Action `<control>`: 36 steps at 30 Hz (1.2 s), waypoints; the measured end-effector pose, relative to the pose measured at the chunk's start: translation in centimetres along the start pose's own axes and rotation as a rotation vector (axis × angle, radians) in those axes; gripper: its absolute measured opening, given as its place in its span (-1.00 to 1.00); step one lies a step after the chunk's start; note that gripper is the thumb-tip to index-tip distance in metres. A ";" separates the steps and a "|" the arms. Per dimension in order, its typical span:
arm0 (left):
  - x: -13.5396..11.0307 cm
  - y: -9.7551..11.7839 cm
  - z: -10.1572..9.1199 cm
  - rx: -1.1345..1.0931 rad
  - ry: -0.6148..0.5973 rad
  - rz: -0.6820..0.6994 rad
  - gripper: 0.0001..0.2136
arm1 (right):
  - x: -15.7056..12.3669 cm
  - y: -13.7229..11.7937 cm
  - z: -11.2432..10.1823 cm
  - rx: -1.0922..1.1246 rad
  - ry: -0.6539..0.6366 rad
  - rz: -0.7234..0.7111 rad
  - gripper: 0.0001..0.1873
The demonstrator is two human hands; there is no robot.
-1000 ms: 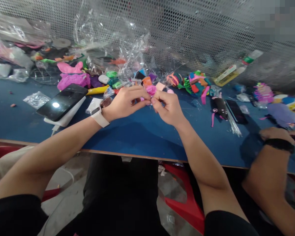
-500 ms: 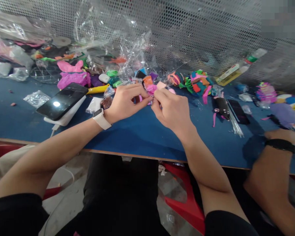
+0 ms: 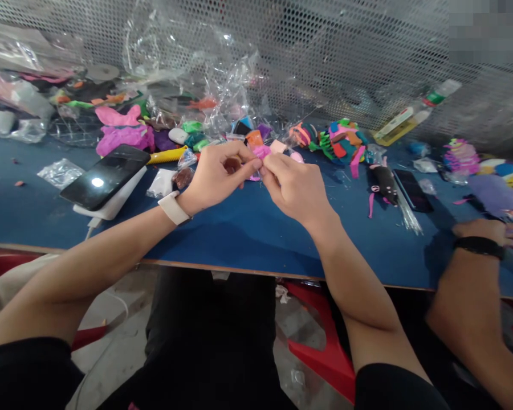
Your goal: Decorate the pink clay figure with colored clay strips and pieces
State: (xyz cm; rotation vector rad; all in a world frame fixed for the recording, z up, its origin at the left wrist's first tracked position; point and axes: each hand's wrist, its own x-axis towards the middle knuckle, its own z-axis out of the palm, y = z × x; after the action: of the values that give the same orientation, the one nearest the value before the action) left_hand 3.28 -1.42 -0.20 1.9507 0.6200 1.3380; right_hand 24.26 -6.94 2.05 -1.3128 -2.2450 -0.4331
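Over the blue table (image 3: 222,239), my left hand (image 3: 220,173) and my right hand (image 3: 297,185) meet at their fingertips. Both are closed in a pinch, with thumbs and forefingers together. Whatever sits between the fingertips is too small and covered to name. A bit of pink-purple material (image 3: 255,178) peeks out below my left fingers; I cannot tell whether it is held. Just behind the fingertips lie a pink lump (image 3: 261,151), an orange piece (image 3: 253,138) and a pale pink block (image 3: 277,146), which look like modelling clay. A brown lump in a clear wrapper (image 3: 183,177) is beside my left wrist.
To the left, a phone (image 3: 106,176) rests on a white block with a cable. Clay figures, including a pink one (image 3: 123,130) and a black one (image 3: 383,183), line the back with plastic bags and a bottle (image 3: 416,114). A co-worker's hand (image 3: 483,230) is at right.
My hands stay pinched together, with the fingers shifting slightly. The left wrist has turned a little, so the watch face no longer shows. The co-worker's hand at right has moved slightly.
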 end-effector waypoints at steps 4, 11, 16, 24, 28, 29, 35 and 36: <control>0.2 -0.6 -0.2 0.021 0.026 0.006 -0.55 | 0.0 0.1 0.2 0.064 0.032 0.026 -0.63; 0.1 -0.8 -0.2 0.021 0.066 0.008 -0.62 | 0.2 0.0 0.4 0.121 0.096 0.061 -0.59; 0.1 -0.6 -0.2 0.030 0.052 0.002 -0.64 | -0.1 -0.1 0.3 0.086 0.097 0.085 -0.57; 0.3 -0.6 -0.1 -0.087 0.055 -0.019 -0.54 | -0.4 -1.4 -0.1 -0.053 0.090 0.045 -0.52; 0.5 -0.6 0.2 -0.246 0.035 -0.083 -0.48 | -0.3 -1.7 0.1 -0.113 0.075 0.069 -0.50; 0.5 -0.7 0.3 -0.282 0.024 -0.108 -0.46 | -0.2 -1.7 0.1 -0.120 0.077 0.071 -0.50; 0.6 -0.8 0.4 -0.351 -0.001 -0.180 -0.45 | -0.2 -1.6 0.9 -0.093 0.131 0.053 -0.59; 0.6 -0.8 0.4 -0.345 0.004 -0.165 -0.46 | -0.2 -1.6 1.0 -0.083 0.146 0.053 -0.59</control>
State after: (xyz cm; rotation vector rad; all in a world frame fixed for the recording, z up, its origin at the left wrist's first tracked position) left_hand 3.83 -0.57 -0.58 1.5861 0.5020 1.2529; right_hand 22.67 -7.33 1.05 -1.3347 -2.0873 -0.5891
